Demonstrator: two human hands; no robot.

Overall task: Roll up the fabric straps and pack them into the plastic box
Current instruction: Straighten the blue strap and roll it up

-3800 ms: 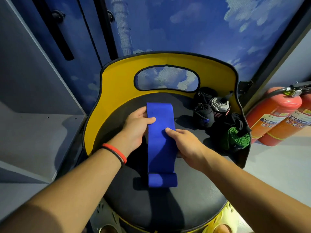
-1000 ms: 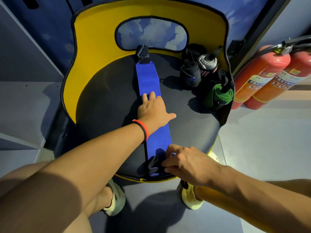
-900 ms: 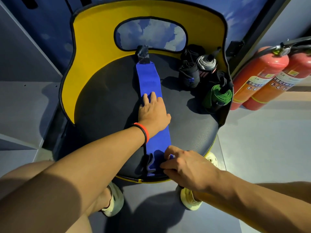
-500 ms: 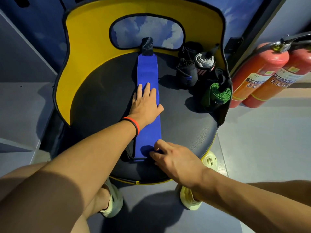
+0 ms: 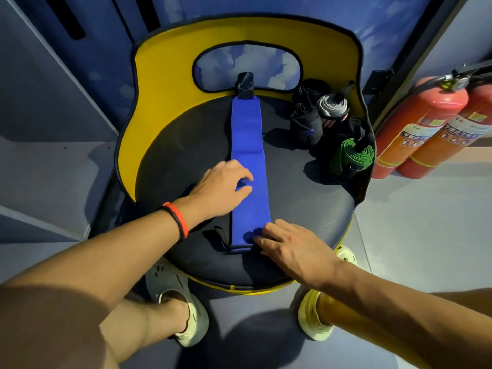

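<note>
Blue strap (image 5: 249, 161): lies flat and lengthwise on the chair seat (image 5: 173, 155); its black tab (image 5: 245, 85) reaches the yellow backrest (image 5: 159, 83); a thin black loop (image 5: 221, 235) trails off the near end
Left hand (image 5: 223, 187): fingers curled at the strap's left edge about halfway along, apparently pinching a little of the cloth between thumb and fingers
Right hand (image 5: 290, 243): fingers nearly straight, tips resting on the near right corner of the strap; it grips nothing
Rolled straps (image 5: 304, 125): black, grey and green rolls stand together at the right of the seat, well apart from the blue one
Plastic box: not in view; packing looks some way off
Risk, crooked start: only one corner is under the right fingers; a first turn begun there would probably run skew and cone out
Risk, bunching: the left pinch may pucker the middle; a wrinkle rolled in would likely leave the roll loose
Risk, loop: the black loop could catch inside the first turn and make a lump
Risk, slip: the near end sits close to the seat's front edge; a tug toward the body might drag it off onto the floor
</note>
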